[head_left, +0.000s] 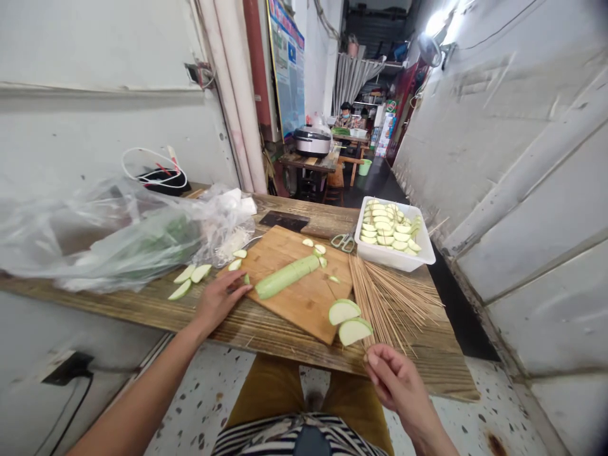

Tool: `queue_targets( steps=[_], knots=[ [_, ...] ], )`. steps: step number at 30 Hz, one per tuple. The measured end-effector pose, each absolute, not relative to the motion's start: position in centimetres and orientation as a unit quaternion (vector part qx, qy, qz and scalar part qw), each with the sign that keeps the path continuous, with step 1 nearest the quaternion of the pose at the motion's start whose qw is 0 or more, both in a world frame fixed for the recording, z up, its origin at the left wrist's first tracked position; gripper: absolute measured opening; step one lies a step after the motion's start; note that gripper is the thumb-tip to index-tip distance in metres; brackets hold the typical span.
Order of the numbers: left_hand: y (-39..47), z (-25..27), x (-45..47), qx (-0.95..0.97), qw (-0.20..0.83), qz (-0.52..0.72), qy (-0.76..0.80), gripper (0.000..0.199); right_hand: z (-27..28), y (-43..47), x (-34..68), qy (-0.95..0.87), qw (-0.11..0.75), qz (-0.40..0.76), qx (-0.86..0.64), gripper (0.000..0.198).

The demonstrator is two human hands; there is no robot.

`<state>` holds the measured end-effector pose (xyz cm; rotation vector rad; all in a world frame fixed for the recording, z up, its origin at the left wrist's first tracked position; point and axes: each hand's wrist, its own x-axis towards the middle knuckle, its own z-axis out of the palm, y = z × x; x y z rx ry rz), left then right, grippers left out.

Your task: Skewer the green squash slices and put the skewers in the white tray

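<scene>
In my right hand [398,387] is the lower end of a thin skewer, pinched between thumb and fingers. Two half-moon zucchini slices [355,332] are threaded on it, above the front corner of the wooden cutting board [304,310]. At the board's left edge, my left hand [222,303] has thumb and fingertips around a small zucchini slice [247,278], mostly hidden by the fingers. A sliced length of pale green zucchini [287,277] lies across the board. Small offcuts [320,250] lie beyond its far end.
Loose bamboo skewers [380,297] fan out right of the board. Behind them stands a white tub [396,259] of skewered slices, with scissors [344,242] beside it. More slices [190,278] and plastic bags [142,234] lie left. A person [345,117] sits far back.
</scene>
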<state>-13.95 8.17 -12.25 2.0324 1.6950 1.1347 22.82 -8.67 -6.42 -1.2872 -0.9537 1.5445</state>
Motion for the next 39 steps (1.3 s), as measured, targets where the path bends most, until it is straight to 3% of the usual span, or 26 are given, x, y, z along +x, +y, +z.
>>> queue_targets(
  steps=[7, 15, 28, 35, 39],
  knots=[
    [10.7, -11.4, -13.1, 0.761, 0.090, 0.295, 0.571, 0.039, -6.4, -8.9, 20.9, -0.326, 0.465, 0.618, -0.543, 0.043],
    [6.2, -11.8, -11.8, 0.774, 0.013, 0.338, 0.535, 0.046, -6.4, -9.1, 20.4, -0.314, 0.467, 0.618, -0.549, 0.043],
    [8.0, -11.1, -13.5, 0.799, 0.162, 0.303, 0.493, 0.044, -5.8, -9.6, 19.9, -0.325, 0.455, 0.612, -0.559, 0.043],
    [7.1, -10.8, -12.7, 0.776, 0.133, 0.311, 0.533, 0.050, -5.8, -9.5, 19.7, -0.331, 0.446, 0.612, -0.563, 0.044],
    [6.5, -10.8, -12.1, 0.763, 0.116, 0.325, 0.547, 0.043, -5.6, -9.5, 19.6, -0.331, 0.448, 0.609, -0.564, 0.044]
  ],
)
